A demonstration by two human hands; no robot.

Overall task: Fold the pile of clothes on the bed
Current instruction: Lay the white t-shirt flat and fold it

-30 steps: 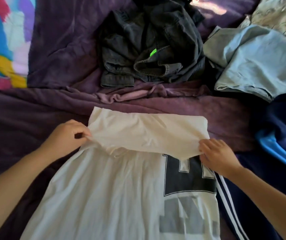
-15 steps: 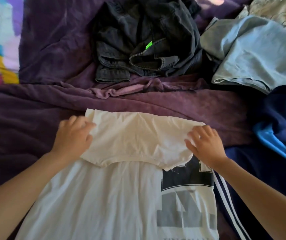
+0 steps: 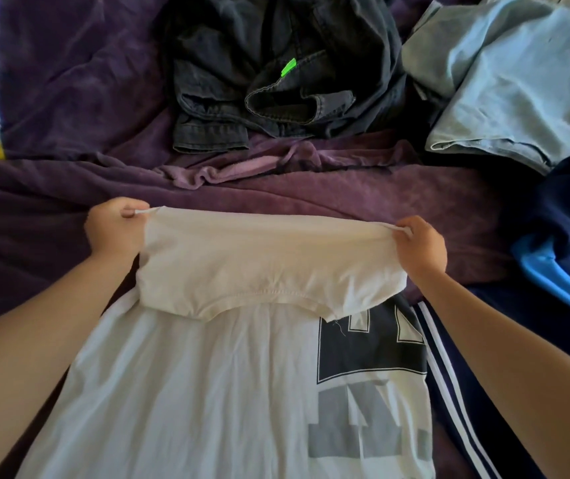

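A white T-shirt [image 3: 207,392] with a dark and grey block print on its right side lies lengthwise on the purple bedcover [image 3: 363,202]. Its far end is folded back toward me as a band [image 3: 269,264], with a hem showing along the band's near edge. My left hand [image 3: 115,229] pinches the band's far left corner. My right hand [image 3: 421,247] pinches the far right corner. The fold edge is stretched between them and looks slightly lifted off the bed.
A crumpled dark denim garment [image 3: 276,74] with a green tag lies beyond the shirt. A light blue garment [image 3: 518,81] sits at the far right. Navy clothing with white stripes [image 3: 456,392] and a bright blue piece [image 3: 553,271] lie to the right. A colourful cover shows at far left.
Both hands moved from the band's near side to its far corners and now pinch the fold edge, stretching it taut. The folded band lies smoother than before.
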